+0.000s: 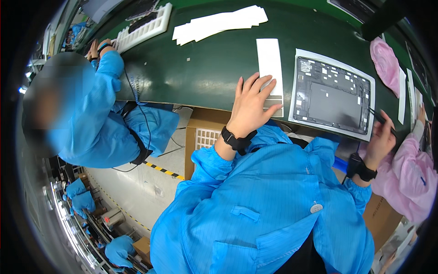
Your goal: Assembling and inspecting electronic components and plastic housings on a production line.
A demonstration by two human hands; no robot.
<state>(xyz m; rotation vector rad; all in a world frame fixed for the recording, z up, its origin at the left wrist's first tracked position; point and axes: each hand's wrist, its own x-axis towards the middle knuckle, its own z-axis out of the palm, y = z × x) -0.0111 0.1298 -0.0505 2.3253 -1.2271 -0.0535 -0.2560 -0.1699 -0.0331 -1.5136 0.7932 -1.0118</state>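
Observation:
My left hand [254, 101] lies with spread fingers on a white strip sheet [268, 55], whose lower end shows a few thin dividing lines. To the right, a dark grey tablet back housing [333, 105] rests on a white backing sheet [303, 118]. Small white patches dot its upper area and edges. My right hand [381, 140] pinches black tweezers [377, 116], their tips at the housing's right edge. Whether the tips hold anything is too small to tell.
More white sheets [219, 23] lie fanned out at the back of the green table [214, 68]. A white slotted rack [148, 27] stands near a co-worker in blue [98, 114] at left. A pink cloth [384, 66] and another person's pink sleeve [408, 173] are at right. An open cardboard box [194, 119] sits below the edge.

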